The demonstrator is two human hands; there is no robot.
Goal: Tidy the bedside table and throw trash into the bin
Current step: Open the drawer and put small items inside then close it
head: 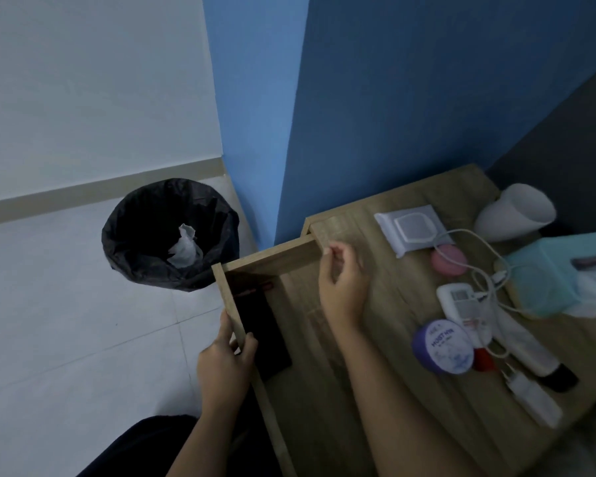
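Bin (pixel 170 235), black-lined, stands far left on the floor, crumpled white tissue (pixel 185 247) inside. Left hand (pixel 225 363) clamped on the open drawer front (pixel 233 304). Right hand (pixel 341 280) hovers over the bedside table (pixel 393 390), fingers loosely curled, empty. Purple tin (pixel 443 346) lettering unreadable.

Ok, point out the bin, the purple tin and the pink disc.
bin (pixel 131 266), head view, on the black liner's left outer wall.
purple tin (pixel 443 346), head view, middle of its lid.
pink disc (pixel 449 261), head view, on its top face.
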